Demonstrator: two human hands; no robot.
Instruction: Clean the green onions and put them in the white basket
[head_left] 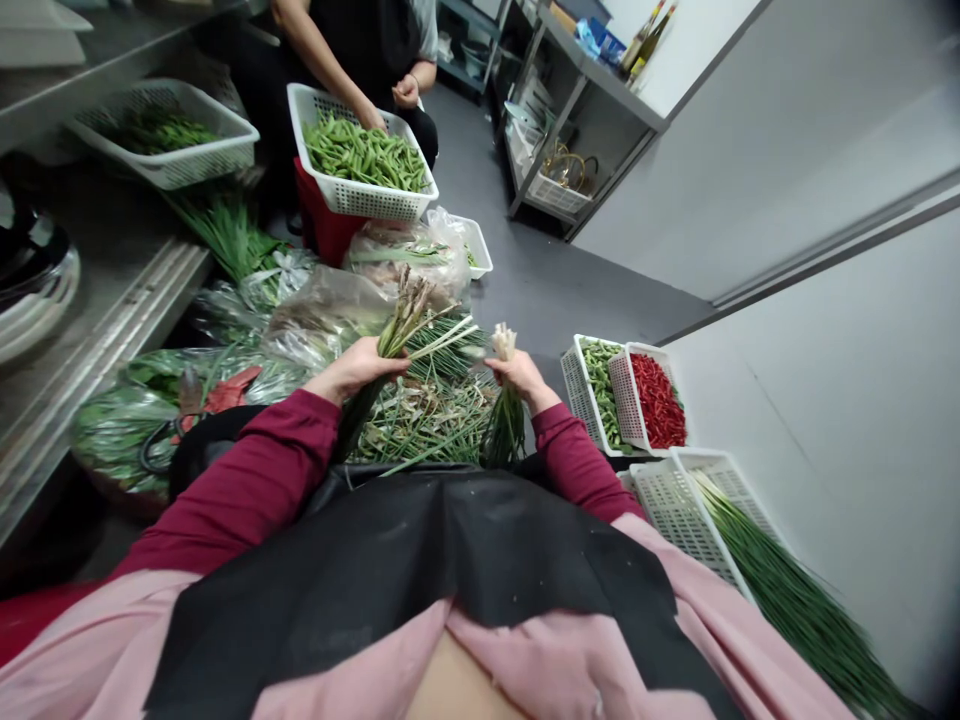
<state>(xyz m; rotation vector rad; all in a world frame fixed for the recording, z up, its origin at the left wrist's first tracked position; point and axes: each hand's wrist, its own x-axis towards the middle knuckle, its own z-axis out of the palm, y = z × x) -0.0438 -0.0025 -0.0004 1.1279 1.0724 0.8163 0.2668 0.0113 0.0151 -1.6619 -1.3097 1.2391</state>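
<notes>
My left hand (366,366) is wrapped round a bunch of thin scallions (403,322), their brownish, untrimmed root ends pointing up and a few paler stalks sticking out to the right. Closed on a second bunch of scallions (504,418) is my right hand (517,374); the clean white ends of that bunch point up and its green leaves hang down. Between and below the hands lies a heap of scallion scraps (427,420), with peeled dry leaves and loose green stalks. More green scallions (450,345) lie just behind the heap.
A co-worker (360,50) reaches into a white basket of green peppers (364,155). Bagged greens (315,315) lie ahead and left, beside a metal shelf (112,350). To the right stand baskets of red chillies (658,400), green vegetables (600,385) and long scallions (802,590) by the wall.
</notes>
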